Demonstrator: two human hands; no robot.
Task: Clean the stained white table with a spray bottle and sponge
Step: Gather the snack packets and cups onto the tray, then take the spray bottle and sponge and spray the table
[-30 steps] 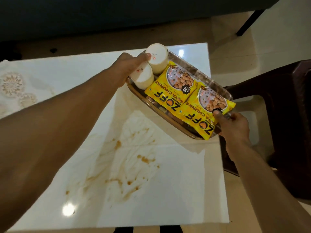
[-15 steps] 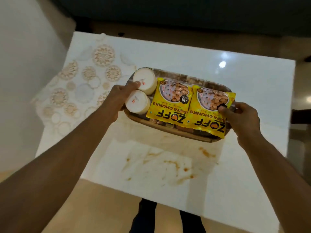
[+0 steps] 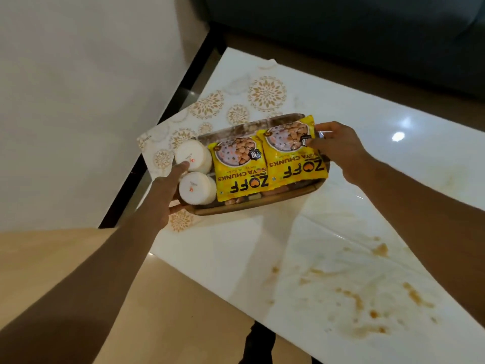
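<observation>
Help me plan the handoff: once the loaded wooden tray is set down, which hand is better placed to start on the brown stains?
Likely the right hand: it grips the wooden tray at the end nearer the brown stains. The left hand holds the far end.

One tray point(image 3: 252, 210) on the bench point(image 3: 236, 248). Two yellow soya chunk packets point(image 3: 240, 170) in the tray, side by side. Two white round containers point(image 3: 194, 158) at the tray's left end, beside the packets. One patterned mat point(image 3: 236, 101) under and behind the tray. Two hands: left hand point(image 3: 165, 195), right hand point(image 3: 338, 145), one at each tray end.
</observation>
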